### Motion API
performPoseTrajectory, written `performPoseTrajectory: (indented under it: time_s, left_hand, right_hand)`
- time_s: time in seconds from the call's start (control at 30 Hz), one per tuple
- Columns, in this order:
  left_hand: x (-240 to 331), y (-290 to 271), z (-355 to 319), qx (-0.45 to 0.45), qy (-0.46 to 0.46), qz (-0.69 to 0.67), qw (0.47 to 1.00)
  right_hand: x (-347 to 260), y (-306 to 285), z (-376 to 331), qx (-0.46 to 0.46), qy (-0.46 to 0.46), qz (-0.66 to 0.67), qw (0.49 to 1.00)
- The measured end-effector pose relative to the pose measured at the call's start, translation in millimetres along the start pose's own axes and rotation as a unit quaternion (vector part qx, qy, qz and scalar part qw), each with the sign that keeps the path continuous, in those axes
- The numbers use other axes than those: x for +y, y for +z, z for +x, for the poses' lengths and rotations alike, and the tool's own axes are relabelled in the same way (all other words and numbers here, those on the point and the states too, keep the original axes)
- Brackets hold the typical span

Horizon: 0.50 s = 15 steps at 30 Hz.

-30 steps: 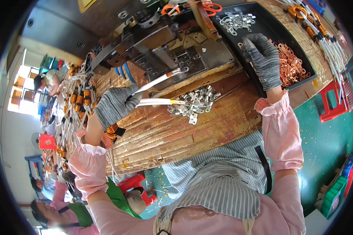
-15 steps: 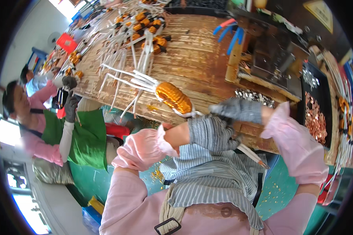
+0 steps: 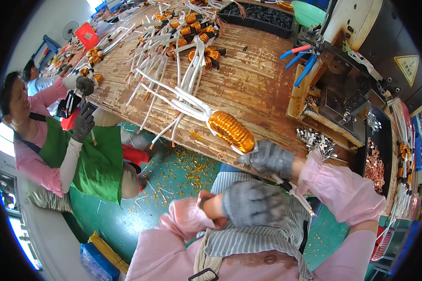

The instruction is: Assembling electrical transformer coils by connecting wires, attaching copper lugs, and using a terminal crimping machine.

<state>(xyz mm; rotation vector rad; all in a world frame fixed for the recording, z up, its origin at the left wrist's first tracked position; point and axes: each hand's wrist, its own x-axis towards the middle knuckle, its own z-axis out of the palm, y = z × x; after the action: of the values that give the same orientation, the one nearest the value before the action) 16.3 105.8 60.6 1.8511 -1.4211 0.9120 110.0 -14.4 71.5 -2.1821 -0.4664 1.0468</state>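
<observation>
An orange copper-wire coil (image 3: 232, 132) lies at the table's front edge, its long white-sleeved leads (image 3: 190, 105) spread to the left over the wood. At its near right end, my right hand (image 3: 272, 157), in a grey knit glove, is closed round the coil's other leads. Below that hand these white leads (image 3: 302, 199) stick out over my lap, with a black sleeve and bare copper tips. My left hand (image 3: 253, 203), gloved alike, hangs apart from the coil above my striped apron (image 3: 248, 239). Motion smears its fingers.
More wound coils (image 3: 206, 54) lie heaped farther back. A dark press machine (image 3: 342, 93) stands at right, with metal terminals (image 3: 316, 140) before it and a black tray of copper pieces (image 3: 374, 164) beside it. At left sits a co-worker in a green apron (image 3: 96, 164).
My left hand has come away from the right hand and dropped toward my lap. My right hand has moved slightly down and left, now against the coil's end. The view has shifted.
</observation>
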Motion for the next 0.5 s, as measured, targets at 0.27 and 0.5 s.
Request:
performPoseTrajectory:
  time_s: [0.27, 0.5]
  left_hand:
    - [27, 23, -69, 0.157, -0.433, 0.02, 0.887]
    - [28, 60, -28, 0.063, -0.274, -0.045, 0.959]
  right_hand:
    - [148, 46, -75, 0.087, -0.265, 0.231, 0.932]
    - [225, 118, -226, 0.471, -0.357, 0.306, 0.747]
